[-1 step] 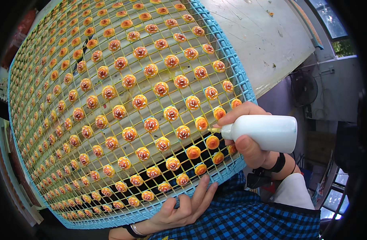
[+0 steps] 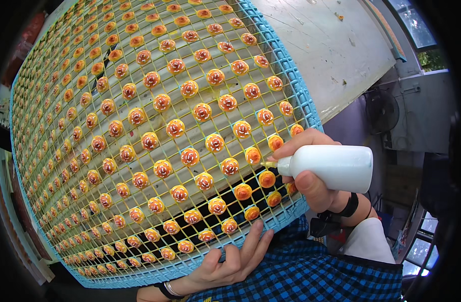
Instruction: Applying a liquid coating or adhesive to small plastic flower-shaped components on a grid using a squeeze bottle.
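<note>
The right hand [image 2: 313, 183] has its grip closed around a white squeeze bottle [image 2: 331, 167] lying nearly level, nozzle pointing left at an orange piece [image 2: 266, 178] on the blue mesh rack [image 2: 296, 95]. The left hand [image 2: 230, 261] grips the rack's near edge from below.
</note>
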A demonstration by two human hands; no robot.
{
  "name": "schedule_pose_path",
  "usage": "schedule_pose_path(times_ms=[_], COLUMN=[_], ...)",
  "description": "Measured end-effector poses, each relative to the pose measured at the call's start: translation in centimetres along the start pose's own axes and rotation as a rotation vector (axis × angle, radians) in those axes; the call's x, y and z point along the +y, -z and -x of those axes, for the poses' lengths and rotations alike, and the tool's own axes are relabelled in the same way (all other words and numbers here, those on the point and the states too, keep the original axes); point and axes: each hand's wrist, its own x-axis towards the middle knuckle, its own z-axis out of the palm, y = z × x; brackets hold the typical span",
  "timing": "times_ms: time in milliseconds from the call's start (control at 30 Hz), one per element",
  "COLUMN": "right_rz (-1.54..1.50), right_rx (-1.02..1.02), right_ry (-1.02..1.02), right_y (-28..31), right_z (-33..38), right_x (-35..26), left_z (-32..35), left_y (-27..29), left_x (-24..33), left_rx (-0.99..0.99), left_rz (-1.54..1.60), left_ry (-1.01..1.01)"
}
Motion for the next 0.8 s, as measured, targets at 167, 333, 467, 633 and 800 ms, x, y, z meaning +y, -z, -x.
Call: schedule_pose_path(times_ms=[167, 333, 467, 633, 800], right_rz=[-0.058, 0.042, -0.028, -0.048, -0.031], right_rx=[0.024, -0.002, 0.015, 0.021, 0.019], right_ry=[0.018, 0.039, 0.035, 0.016, 0.053], right_y=[0.0, 0.4, 0.3, 0.2, 0.2], right_z=[0.1, 0.0, 0.1, 0.1, 0.0], right_x=[0.3, 0.7, 0.6, 0.5, 0.7], left_z=[0.0, 0.0, 0.0, 0.0, -0.1], left_y=[0.0, 0.0, 0.1, 0.2, 0.2], left_x=[0.0, 0.0, 0.0, 0.0, -0.1], left_rx=[0.001, -0.005, -0.008, -0.02, -0.029], left_rz=[-0.006, -0.006, -0.004, -0.006, -0.01], left_ry=[0.0, -0.004, 0.0, -0.007, -0.015])
